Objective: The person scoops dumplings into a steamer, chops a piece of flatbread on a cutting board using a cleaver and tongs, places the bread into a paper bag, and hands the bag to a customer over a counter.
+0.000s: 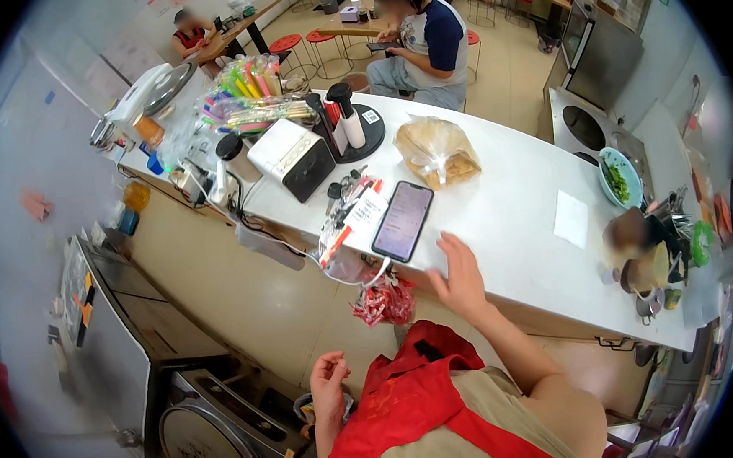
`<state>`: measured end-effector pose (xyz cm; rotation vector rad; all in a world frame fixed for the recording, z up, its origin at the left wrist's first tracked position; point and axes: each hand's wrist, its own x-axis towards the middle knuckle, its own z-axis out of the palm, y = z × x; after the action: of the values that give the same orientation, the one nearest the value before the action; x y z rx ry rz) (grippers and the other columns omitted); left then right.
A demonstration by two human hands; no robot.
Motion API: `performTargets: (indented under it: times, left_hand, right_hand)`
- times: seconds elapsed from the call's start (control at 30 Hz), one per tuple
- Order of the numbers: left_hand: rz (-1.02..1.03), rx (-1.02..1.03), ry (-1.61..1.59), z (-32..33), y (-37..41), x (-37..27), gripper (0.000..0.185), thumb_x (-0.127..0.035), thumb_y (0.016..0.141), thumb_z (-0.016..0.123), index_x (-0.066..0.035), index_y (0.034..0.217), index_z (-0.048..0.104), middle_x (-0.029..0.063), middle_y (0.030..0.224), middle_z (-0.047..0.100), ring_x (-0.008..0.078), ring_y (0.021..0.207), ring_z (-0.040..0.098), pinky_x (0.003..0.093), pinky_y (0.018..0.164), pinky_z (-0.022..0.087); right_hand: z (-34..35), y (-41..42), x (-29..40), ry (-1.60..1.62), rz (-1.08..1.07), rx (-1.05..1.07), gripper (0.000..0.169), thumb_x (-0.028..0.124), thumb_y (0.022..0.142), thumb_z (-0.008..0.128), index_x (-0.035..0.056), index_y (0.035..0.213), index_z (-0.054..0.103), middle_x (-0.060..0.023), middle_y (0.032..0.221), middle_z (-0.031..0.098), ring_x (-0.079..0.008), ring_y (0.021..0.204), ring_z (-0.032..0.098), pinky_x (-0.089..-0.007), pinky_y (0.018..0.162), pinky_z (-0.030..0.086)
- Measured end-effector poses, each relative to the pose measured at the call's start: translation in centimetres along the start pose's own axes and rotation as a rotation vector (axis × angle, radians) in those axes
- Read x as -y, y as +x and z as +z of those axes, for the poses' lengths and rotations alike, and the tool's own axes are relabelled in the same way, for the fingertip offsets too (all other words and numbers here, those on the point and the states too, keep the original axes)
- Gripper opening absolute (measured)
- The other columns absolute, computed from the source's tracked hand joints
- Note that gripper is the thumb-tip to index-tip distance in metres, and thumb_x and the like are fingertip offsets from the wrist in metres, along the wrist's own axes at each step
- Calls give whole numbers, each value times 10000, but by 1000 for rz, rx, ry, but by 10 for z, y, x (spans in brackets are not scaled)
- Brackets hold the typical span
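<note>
My right hand (461, 280) is over the near edge of the white counter (499, 233), fingers spread and holding nothing. Just left of it lies a smartphone (402, 222) with its screen lit and a white cable (378, 271) at its lower end. Down by the red apron (409, 409), my left hand (330, 379) hangs loosely curled, with nothing visible in it. Beyond the phone sits a tied clear plastic bag (437, 149) with tan food inside. Keys (345, 186) and a printed slip (367, 212) lie left of the phone.
A boxy speaker (293, 160), a black round stand (370, 134) and bagged straws (251, 88) occupy the counter's left half. At right are a paper sheet (571, 219) and a bowl of greens (618, 176). A round griddle (207, 450) is low left. Two people sit beyond the counter.
</note>
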<state>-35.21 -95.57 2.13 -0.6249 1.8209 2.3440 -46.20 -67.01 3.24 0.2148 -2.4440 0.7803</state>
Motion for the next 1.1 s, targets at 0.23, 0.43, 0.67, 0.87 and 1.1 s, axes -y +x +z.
performTargets:
  times: [0.23,0.43,0.67,0.87,1.1]
  left_hand:
    - [-282,323,384,19,84,-36,141,-179,912,578,-46,953,606,-69,628,500,16,539,433,175,505,339]
    - [-83,330,873,-47,115,16,254,-255,929,520,-44,1044,604,79,727,625,181,690,617,308,661,483]
    - [-466,159,1451,-211,123,90,325,-244,838,524,-37,1081,588,220,1022,613,361,1033,576,444,853,466]
    - [-1097,179,1441,-327,113,147,705,-204,786,586,14,1391,297,311,1470,123,392,1228,459,436,922,450]
    - [-1082,-144,1551,-473,191,149,604,-203,813,601,-92,1367,389,268,1494,105,330,945,649,359,563,537]
  right_hand:
    - [7,2,-3,-225,-56,167,468,326,750,679,64,1112,540,-94,1189,532,-250,1114,500,-433,974,360]
    - [25,2,3,-416,26,283,513,351,734,694,86,1141,529,-76,1222,531,-245,1173,479,-465,1035,282]
    - [34,-3,11,-610,-30,288,614,279,765,662,74,1293,426,-120,1323,476,-300,1223,447,-515,1057,241]
    - [41,9,20,-804,1,446,611,149,767,611,58,1324,378,-117,1384,409,-311,1273,389,-505,1074,225]
    - [42,11,33,-918,131,554,567,102,799,542,-1,1321,346,-176,1370,387,-352,1224,427,-476,1021,327]
